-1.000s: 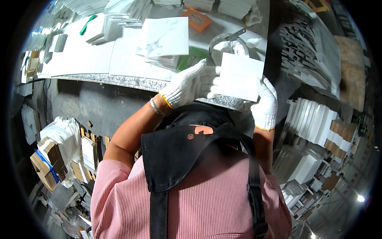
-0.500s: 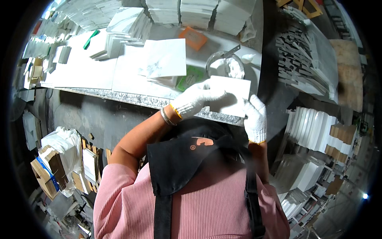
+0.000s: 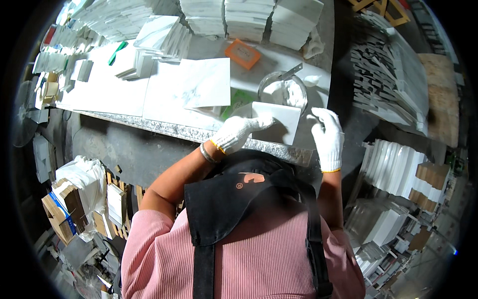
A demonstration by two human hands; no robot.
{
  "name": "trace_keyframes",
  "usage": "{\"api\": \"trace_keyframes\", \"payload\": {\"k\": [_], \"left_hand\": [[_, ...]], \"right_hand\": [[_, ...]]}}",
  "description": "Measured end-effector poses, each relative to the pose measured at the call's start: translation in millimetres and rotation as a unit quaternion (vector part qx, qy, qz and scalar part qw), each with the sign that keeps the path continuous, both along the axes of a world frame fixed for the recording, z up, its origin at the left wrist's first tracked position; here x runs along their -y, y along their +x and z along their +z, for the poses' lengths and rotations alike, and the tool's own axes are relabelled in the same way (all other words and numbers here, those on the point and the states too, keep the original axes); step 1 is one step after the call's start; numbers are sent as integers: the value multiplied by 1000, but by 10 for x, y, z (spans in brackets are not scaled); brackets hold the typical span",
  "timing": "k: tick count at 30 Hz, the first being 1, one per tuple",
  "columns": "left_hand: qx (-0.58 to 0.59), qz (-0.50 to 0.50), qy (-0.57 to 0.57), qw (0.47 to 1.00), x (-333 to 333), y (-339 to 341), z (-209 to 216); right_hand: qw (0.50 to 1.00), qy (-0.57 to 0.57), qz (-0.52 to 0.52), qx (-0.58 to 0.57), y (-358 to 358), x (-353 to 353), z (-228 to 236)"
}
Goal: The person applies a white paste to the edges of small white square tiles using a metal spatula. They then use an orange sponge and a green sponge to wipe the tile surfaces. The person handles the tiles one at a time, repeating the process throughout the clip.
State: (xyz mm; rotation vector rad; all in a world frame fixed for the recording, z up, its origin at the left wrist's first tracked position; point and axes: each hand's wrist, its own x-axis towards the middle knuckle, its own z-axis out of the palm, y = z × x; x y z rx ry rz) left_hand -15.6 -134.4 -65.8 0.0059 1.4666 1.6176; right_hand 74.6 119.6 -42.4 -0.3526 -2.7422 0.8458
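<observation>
A white square tile [image 3: 279,121] lies flat near the front edge of the stone bench [image 3: 164,130]. My left hand [image 3: 238,132], in a white work glove, rests on the tile's left part with fingers spread over it. Just right of the tile is my right hand [image 3: 327,135], also gloved, fingers loosely curled and apart from the tile, holding nothing that I can see. Right behind the tile stands a clear round bowl [image 3: 283,90] of white paste with a metal scraper [image 3: 291,73] leaning in it.
A larger marble tile [image 3: 204,85] lies to the left on the bench, with an orange block [image 3: 242,53] behind it. Stacks of white tiles [image 3: 249,17] fill the back and left. More tile stacks [image 3: 398,167] stand at the right, below the bench. Cartons [image 3: 67,207] sit on the floor at left.
The tile was held up in both hands and has come down onto the bench. My right hand has let go of it and moved off to the right.
</observation>
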Motion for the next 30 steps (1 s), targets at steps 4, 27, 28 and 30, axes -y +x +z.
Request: {"api": "trace_keyframes", "payload": {"k": [4, 27, 28, 30], "left_hand": [[-58, 29, 35, 997, 52, 28, -35], [125, 167, 152, 966, 28, -46, -186], [118, 161, 162, 966, 25, -62, -171], [108, 149, 171, 968, 22, -90, -168]], "right_hand": [[989, 39, -19, 138, -134, 117, -15], [979, -175, 15, 103, -404, -131, -166], [981, -169, 20, 98, -437, -148, -210], [983, -160, 30, 89, -499, -160, -306]]}}
